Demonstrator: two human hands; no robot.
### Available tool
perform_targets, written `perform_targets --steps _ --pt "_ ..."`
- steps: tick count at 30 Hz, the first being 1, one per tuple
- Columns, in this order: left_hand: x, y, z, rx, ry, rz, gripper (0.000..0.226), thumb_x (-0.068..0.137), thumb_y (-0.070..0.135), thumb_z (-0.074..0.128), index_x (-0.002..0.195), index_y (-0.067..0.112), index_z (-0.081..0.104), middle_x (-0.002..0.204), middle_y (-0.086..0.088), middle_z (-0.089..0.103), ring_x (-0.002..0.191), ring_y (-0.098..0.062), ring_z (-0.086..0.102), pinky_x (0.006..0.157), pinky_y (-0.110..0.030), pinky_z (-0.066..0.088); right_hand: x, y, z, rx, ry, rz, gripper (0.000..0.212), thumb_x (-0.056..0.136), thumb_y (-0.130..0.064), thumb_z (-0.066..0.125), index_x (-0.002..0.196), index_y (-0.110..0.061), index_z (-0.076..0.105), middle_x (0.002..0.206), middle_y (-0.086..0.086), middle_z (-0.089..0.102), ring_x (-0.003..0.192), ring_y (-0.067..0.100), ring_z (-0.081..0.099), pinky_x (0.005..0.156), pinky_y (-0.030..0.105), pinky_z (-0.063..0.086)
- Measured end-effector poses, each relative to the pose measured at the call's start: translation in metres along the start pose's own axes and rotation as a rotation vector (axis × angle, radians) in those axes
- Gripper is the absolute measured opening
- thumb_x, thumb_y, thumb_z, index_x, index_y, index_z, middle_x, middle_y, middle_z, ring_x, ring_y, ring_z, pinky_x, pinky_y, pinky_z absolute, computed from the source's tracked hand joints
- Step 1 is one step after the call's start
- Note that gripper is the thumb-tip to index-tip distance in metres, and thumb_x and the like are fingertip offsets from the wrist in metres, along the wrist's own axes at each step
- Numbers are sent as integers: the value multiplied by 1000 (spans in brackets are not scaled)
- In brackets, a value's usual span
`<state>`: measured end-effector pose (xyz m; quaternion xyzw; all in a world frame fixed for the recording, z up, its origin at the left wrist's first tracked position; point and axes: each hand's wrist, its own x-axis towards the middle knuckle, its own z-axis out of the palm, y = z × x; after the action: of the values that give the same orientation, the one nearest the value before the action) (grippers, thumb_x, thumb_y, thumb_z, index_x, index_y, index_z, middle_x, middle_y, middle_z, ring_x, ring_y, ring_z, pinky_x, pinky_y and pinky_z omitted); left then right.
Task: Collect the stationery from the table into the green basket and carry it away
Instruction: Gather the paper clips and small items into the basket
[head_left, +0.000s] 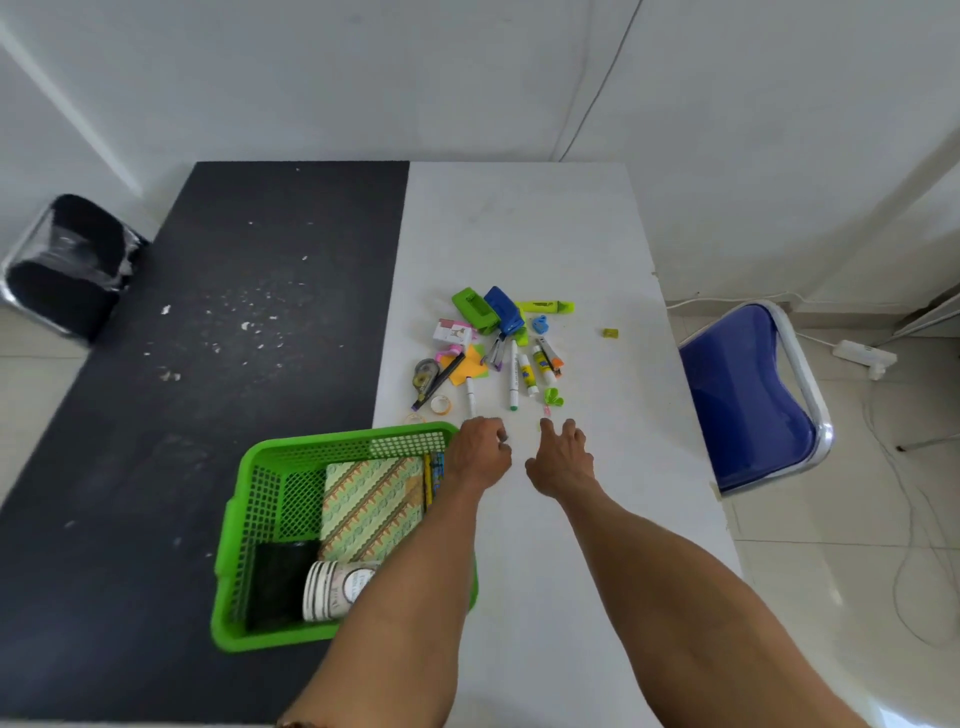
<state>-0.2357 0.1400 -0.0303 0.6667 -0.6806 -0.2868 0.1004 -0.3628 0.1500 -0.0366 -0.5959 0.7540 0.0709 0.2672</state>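
The left hand (480, 449) is curling, grip unclear; the right hand (561, 460) is hovering, fingers spread. Stationery (498, 348) is lying at their 12 o'clock on the counter (571, 234), green basket (260, 499) at 8 o'clock.

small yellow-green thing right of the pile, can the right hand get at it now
Probably yes: the right hand is open near the pile, and only bare white table lies between it and the small yellow-green thing.
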Motion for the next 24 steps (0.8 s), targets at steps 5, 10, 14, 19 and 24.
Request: perform_targets --steps 5,10,14,19,24 --pt "-42 -37 -33 -6 2 -87 10 84 18 57 89 14 66 95 -6 65 89 -27 62 64 -32 46 -31 -36 8 -12 30 -27 61 90 -26 55 143 -17 25 149 17 18 137 34 21 100 48 37" --pt "-90 -66 -34 9 -131 -177 9 86 10 54 81 9 62 90 -11 62 84 -30 62 64 -36 47 -56 -65 19 -17 46 -31 60 90 -24 54 142 -16 26 147 18 21 136 35 22 99 49 37" --pt "-109 -80 -24 114 -360 -133 16 87 9 59 97 -1 67 100 -18 66 91 -33 66 74 -39 54 -69 -75 27 -15 56 -30 60 90 -26 54 143 -16 26 147 19 21 136 36 22 99 50 37" --pt "-123 -91 -14 163 -428 -98 19 88 10 62 105 9 71 105 -8 69 89 -25 65 82 -36 56 -84 -76 35 -15 62 5 63 89 -26 54 144 -16 25 148 19 20 137 36 21 100 51 37" --pt "-127 -93 -14 198 -434 -57 22 87 6 62 108 7 69 101 -8 66 88 -25 64 80 -35 56 -94 -72 37 -22 63 32 64 89 -27 54 145 -15 24 150 20 17 138 36 21 102 51 36"
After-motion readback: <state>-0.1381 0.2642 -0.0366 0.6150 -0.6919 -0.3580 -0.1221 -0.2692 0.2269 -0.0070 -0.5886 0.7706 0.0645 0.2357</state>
